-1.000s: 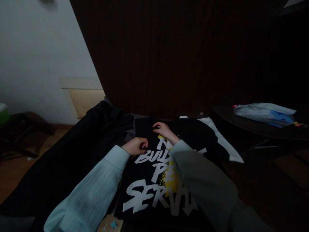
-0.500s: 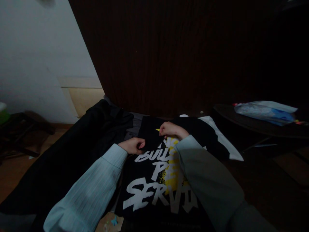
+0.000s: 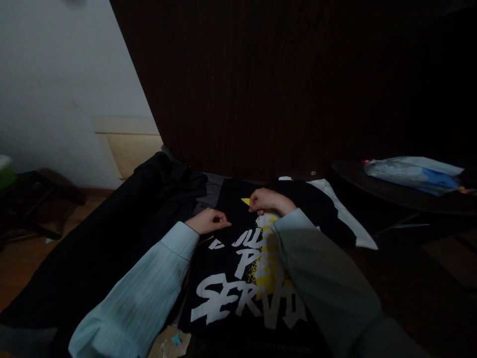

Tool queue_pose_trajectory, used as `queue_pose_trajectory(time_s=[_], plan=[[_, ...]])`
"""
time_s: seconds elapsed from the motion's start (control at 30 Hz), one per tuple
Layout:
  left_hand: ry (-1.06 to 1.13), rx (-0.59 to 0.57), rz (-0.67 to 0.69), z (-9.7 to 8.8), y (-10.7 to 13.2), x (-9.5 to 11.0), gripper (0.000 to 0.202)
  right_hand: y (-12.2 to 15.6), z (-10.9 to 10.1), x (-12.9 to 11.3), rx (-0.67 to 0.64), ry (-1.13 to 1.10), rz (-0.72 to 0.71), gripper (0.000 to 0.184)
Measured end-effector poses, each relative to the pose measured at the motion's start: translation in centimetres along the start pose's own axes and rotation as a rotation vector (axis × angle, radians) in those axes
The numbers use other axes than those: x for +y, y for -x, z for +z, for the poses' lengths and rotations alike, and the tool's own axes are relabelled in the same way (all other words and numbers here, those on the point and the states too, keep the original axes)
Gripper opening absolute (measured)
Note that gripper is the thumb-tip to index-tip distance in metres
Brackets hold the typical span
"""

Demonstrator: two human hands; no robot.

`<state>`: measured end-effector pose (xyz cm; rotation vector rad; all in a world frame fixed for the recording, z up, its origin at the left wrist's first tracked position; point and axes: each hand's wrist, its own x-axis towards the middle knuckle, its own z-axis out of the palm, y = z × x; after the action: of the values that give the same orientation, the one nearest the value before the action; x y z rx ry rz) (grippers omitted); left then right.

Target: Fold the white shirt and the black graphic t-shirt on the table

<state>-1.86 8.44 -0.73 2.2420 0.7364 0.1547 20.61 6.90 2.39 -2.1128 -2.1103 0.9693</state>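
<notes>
A black shirt (image 3: 223, 266) with large white lettering and yellow print lies spread in front of me. My left hand (image 3: 208, 221) is closed in a pinch on the shirt's dark cloth, left of the upper letters. Higher and to the right, my right hand (image 3: 270, 200) is bent over the same shirt, its fingertips pinching the cloth beside a small yellow patch. A dark fold between the hands covers part of the upper lettering. The exact grip of both fingertips is hard to see in the dim light.
Crumpled dark clothing (image 3: 122, 223) lies to the left. White cloth (image 3: 357, 226) shows at the right. A dark wooden panel (image 3: 238, 89) rises behind. A plastic packet (image 3: 413, 174) rests on a round dark stand. A dark stool (image 3: 30, 199) stands far left.
My left fingers have straightened from a curl and reach slightly right, and the dark cloth now covers more of the upper lettering. My right hand is almost unmoved.
</notes>
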Motion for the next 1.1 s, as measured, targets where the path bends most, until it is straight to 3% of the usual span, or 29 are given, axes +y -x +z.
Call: queue_pose_trajectory(time_s=[0.1, 0.2, 0.37, 0.5, 0.7, 0.83, 0.97, 1.03, 1.1], plan=[[-0.154, 0.248, 0.047, 0.2, -0.5, -0.2, 0.019, -0.3, -0.1, -0.3, 0.224, 0.08, 0.04, 0.015], [-0.354, 0.355, 0.106, 1.0, -0.9, -0.6, 0.022, -1.2, 0.5, -0.5, 0.412, 0.057, 0.025, 0.02], [-0.71, 0.312, -0.036, 2.6, -1.2, -1.1, 0.05, -2.9, 2.1, 0.1, 0.388, 0.004, 0.03, 0.023], [-0.819, 0.276, -0.149, 3.0, -1.4, -1.2, 0.059, -3.5, 3.2, 0.1, 0.379, 0.033, 0.034, 0.026], [-0.864, 0.227, -0.215, 2.9, -1.4, -0.2, 0.059, -3.9, 5.6, -0.1, 0.626, 0.182, 0.044, 0.026], [-0.82, 0.06, -0.302, 1.6, -2.2, 1.0, 0.057, -4.0, 6.1, 0.3, 0.653, 0.198, -0.006, 0.02], [-0.674, -0.116, -0.335, -1.8, -4.3, 1.1, 0.044, -4.0, 5.8, 0.5, 0.629, 0.169, 0.015, 0.018], [-0.569, -0.034, -0.333, -3.4, -5.6, 0.6, 0.036, -3.9, 5.7, 0.5, 0.626, 0.156, 0.002, 0.018], [-0.459, 0.165, -0.362, -4.1, -6.6, -0.2, 0.034, -3.9, 5.7, 0.5, 0.632, 0.15, -0.011, 0.017]])
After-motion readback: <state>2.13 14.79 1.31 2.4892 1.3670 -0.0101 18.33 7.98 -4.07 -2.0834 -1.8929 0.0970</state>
